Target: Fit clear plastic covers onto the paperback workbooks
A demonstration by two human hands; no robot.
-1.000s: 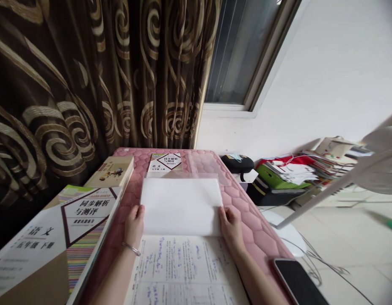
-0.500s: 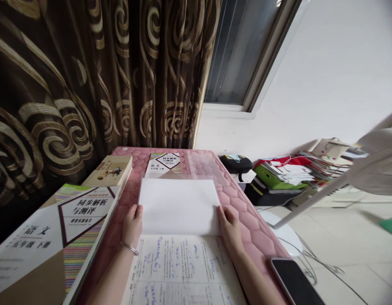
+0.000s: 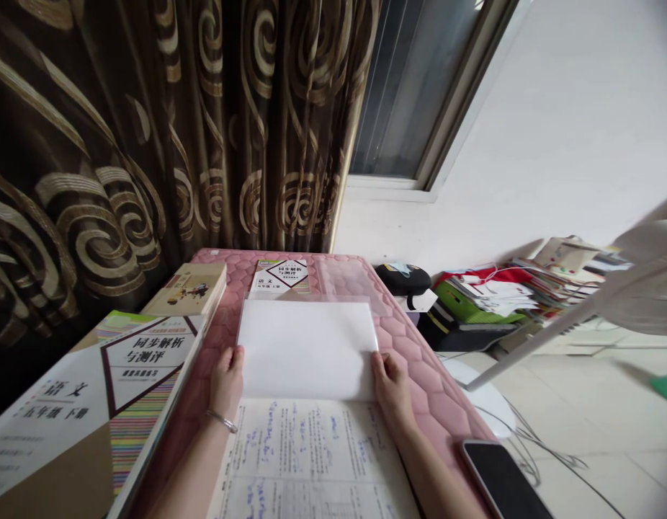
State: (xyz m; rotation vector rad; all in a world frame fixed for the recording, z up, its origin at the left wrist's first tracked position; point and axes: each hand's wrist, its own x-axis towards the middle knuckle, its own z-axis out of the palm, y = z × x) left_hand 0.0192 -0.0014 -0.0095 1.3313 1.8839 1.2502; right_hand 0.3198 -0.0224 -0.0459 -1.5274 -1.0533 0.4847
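A blank white sheet (image 3: pixel 309 346) with a clear plastic edge along its top and sides lies in front of me. My left hand (image 3: pixel 226 380) is closed on its left edge, thumb on top, with a bracelet at the wrist. The right edge is gripped by my right hand (image 3: pixel 392 386), its fingers curled underneath. Directly below the sheet, an open workbook (image 3: pixel 312 454) shows printed text and blue handwriting between my forearms. Whether the sheet is joined to the workbook, I cannot tell. Past its far edge lies another workbook (image 3: pixel 282 275), partly covered.
Books are stacked at left, a large workbook (image 3: pixel 90 411) in front of a tan book (image 3: pixel 187 288). A phone (image 3: pixel 506 476) lies at the right edge of the pink quilted surface (image 3: pixel 420 386). Beyond are a white lamp (image 3: pixel 533 346), cables, a black case (image 3: pixel 403 278) and piled papers.
The view has shifted very slightly. Both hands keep their hold on the sheet's edges, and nothing else has visibly moved.
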